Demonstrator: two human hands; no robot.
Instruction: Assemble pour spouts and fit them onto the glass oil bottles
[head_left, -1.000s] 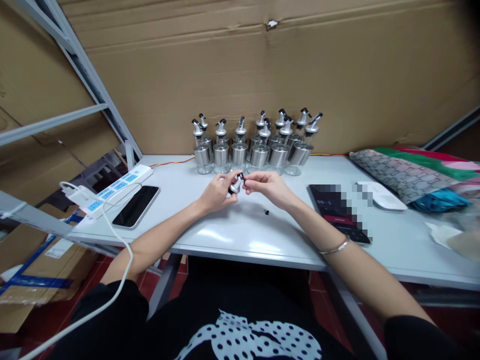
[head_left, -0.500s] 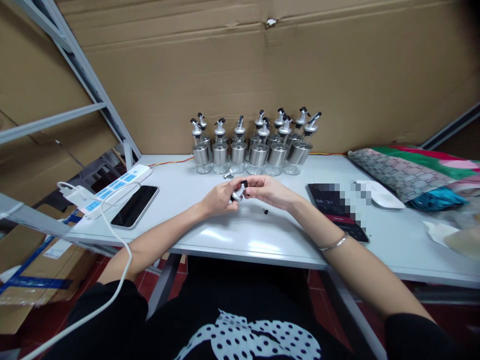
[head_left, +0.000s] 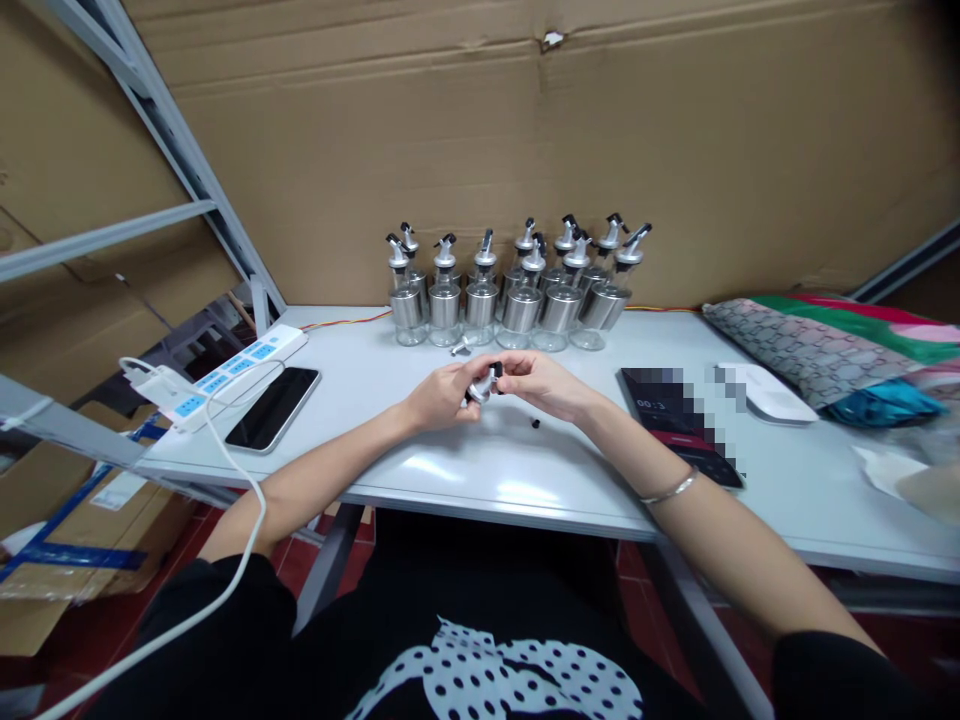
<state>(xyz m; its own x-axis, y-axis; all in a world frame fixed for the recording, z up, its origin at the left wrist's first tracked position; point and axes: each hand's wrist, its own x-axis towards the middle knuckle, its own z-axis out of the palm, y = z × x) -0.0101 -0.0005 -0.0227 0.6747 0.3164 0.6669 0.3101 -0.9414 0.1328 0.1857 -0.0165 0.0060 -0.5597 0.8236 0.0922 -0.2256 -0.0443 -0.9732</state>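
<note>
Both of my hands meet over the middle of the white table [head_left: 480, 470]. My left hand [head_left: 442, 397] is closed around a small silver pourer cap [head_left: 480, 386] with a black tip. My right hand [head_left: 540, 383] pinches the black end of the same cap from the right. A tiny black piece [head_left: 535, 424] lies on the table just below my right hand. A small silver part [head_left: 459, 347] rests on the table behind my hands. Several glass bottles [head_left: 517, 290] with silver pourer tops stand in rows at the back.
A dark phone [head_left: 273, 408] and a white power strip [head_left: 225, 375] with a white cable lie at the left. A black device [head_left: 679, 420] and a white object [head_left: 765, 392] sit at the right, beside patterned fabric bags [head_left: 810, 345]. A cardboard wall stands behind the table.
My hands came down slightly toward the table with the cap. The small silver part behind them, hidden by my hands a second ago, now shows.
</note>
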